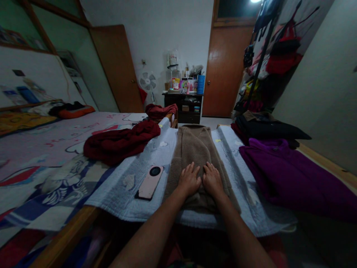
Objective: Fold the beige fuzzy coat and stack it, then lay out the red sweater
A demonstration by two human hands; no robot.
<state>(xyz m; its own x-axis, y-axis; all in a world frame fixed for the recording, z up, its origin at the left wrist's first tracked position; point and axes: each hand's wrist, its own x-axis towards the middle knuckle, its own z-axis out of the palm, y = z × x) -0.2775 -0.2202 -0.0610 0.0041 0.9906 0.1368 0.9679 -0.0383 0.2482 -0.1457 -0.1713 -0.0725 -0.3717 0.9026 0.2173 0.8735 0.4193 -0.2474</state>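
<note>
A brown fleece garment lies folded into a long panel on a light blue cloth. My left hand rests flat on its near half with the fingers spread. Just to the right, my right hand lies palm down on the same garment, fingers apart. The two hands are close together, and neither grips anything. A pink phone with a round black camera lies on the cloth left of the garment.
Dark red clothing lies at the left, beside a bed with a patterned sheet. On the right are a folded purple garment and a black stack. Farther back stand a fan and a dark cabinet.
</note>
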